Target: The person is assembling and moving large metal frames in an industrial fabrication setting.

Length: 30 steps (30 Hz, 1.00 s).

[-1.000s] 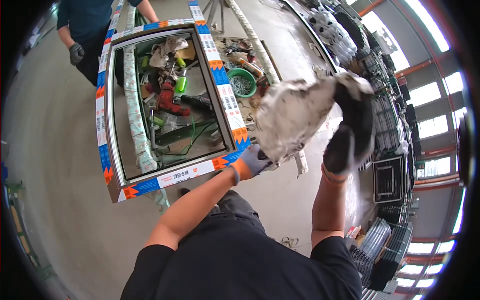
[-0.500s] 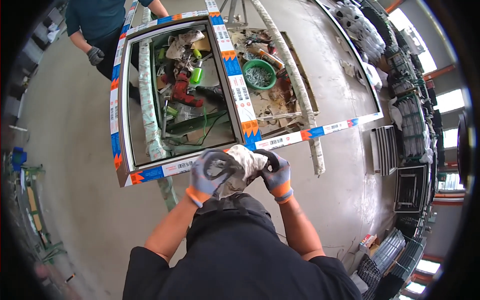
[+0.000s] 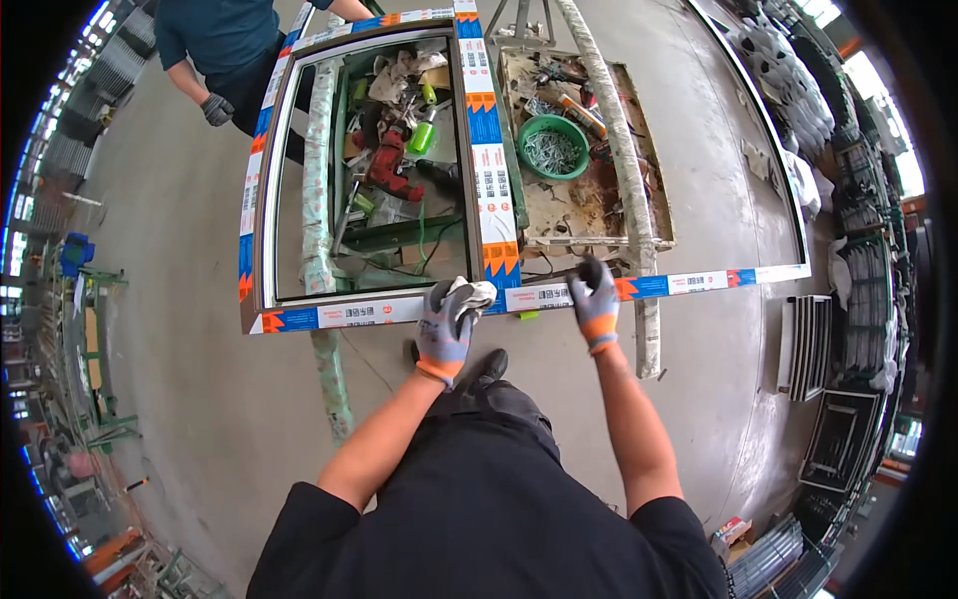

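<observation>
A large metal window frame [image 3: 486,180], wrapped in white, blue and orange printed film, lies level in front of me on wrapped bars. My left hand [image 3: 446,331], in a grey glove with an orange cuff, is closed on a crumpled whitish rag [image 3: 482,296] at the near rail. Most of the rag is hidden by the fingers. My right hand [image 3: 598,307], gloved alike, is over the near rail farther right. Its dark fingertips point away from me and look a little apart, slightly blurred, with nothing seen in them.
Under the frame's left opening lie a red power drill [image 3: 391,165], a green bottle [image 3: 422,138] and rags. A green bowl of screws [image 3: 552,147] stands on a worn board [image 3: 599,215]. A co-worker [image 3: 220,50] stands at the far left. Stacked frames [image 3: 805,346] line the right.
Both hands were together on the rag just before me. The right hand has let go and moved right to the rail; the left keeps the rag, now bunched smaller, against the frame.
</observation>
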Motion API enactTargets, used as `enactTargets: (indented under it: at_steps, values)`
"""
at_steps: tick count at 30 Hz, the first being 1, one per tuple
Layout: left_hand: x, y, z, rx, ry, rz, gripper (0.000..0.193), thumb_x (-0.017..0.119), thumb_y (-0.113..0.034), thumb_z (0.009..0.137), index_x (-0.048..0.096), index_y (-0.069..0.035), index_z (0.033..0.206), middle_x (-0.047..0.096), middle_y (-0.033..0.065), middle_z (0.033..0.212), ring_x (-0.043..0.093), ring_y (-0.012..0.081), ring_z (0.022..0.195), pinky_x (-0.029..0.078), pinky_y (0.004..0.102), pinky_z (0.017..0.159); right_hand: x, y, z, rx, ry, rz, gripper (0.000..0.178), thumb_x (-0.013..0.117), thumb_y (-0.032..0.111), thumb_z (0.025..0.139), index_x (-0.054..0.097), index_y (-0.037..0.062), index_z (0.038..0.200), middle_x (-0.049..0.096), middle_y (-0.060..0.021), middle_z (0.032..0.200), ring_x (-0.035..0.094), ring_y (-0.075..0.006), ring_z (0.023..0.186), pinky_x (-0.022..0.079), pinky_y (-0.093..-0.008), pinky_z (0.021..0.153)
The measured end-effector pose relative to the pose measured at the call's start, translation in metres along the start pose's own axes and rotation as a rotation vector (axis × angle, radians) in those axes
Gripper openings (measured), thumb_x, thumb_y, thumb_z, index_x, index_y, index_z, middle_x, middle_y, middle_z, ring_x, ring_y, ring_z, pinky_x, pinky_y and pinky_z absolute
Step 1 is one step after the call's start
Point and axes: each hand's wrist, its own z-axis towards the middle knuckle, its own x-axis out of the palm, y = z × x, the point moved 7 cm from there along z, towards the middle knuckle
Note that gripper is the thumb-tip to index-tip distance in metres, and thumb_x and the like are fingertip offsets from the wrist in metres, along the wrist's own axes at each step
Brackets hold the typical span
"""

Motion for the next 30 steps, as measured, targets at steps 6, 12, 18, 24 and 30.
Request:
enactTargets:
  at_steps: [6, 12, 18, 24, 30]
  values:
    - [0.078, 0.026, 0.025, -0.133, 0.345, 0.343, 0.040, 0.069, -0.021, 0.078, 0.056, -0.007, 0.114, 0.055, 0.0180, 0.115, 0.054, 0.0358, 0.105, 0.045, 0.0426, 0.089, 0.007, -0.054, 0.043, -0.018, 0.055, -0.820, 0.047, 0.068, 0.029, 0.079, 0.057, 0.0017, 0.116, 0.060, -0.0156, 0.113, 0.053, -0.0336, 0.110, 0.040, -0.0424, 0.097]
    - [0.105, 0.083, 0.120, -0.206, -0.039, 0.306, 0.045, 0.070, -0.022, 0.079, 0.051, -0.001, 0.113, 0.054, 0.0224, 0.112, 0.051, 0.0406, 0.105, 0.043, 0.0461, 0.092, 0.004, -0.057, 0.045, -0.053, -0.017, -0.699, 0.044, 0.066, 0.028, 0.080, 0.058, 0.0006, 0.114, 0.059, -0.0168, 0.114, 0.053, -0.0344, 0.109, 0.040, -0.0435, 0.097]
    - [0.133, 0.127, 0.237, -0.138, -0.045, 0.261, 0.049, 0.073, -0.020, 0.076, 0.049, -0.002, 0.116, 0.048, 0.0255, 0.117, 0.046, 0.0436, 0.111, 0.038, 0.0506, 0.097, 0.002, -0.046, 0.050, -0.017, -0.018, -0.650, 0.041, 0.066, 0.021, 0.078, 0.059, 0.0036, 0.115, 0.060, -0.0158, 0.111, 0.054, -0.0357, 0.106, 0.041, -0.0439, 0.093]
    - [0.149, 0.183, 0.386, 0.024, -0.231, 0.261, 0.052, 0.075, -0.023, 0.075, 0.052, -0.005, 0.119, 0.052, 0.0251, 0.115, 0.049, 0.0425, 0.110, 0.040, 0.0480, 0.096, 0.004, -0.046, 0.055, -0.002, -0.019, -0.671, 0.040, 0.066, 0.016, 0.077, 0.060, 0.0053, 0.114, 0.060, -0.0151, 0.111, 0.054, -0.0353, 0.105, 0.040, -0.0451, 0.093]
    - [0.165, 0.214, 0.444, -0.118, -0.180, 0.194, 0.056, 0.074, -0.026, 0.076, 0.052, -0.005, 0.124, 0.051, 0.0267, 0.125, 0.048, 0.0420, 0.115, 0.041, 0.0465, 0.098, 0.006, -0.042, 0.056, -0.034, -0.041, -0.660, 0.040, 0.066, 0.013, 0.075, 0.060, 0.0049, 0.113, 0.060, -0.0151, 0.109, 0.054, -0.0358, 0.104, 0.041, -0.0457, 0.093]
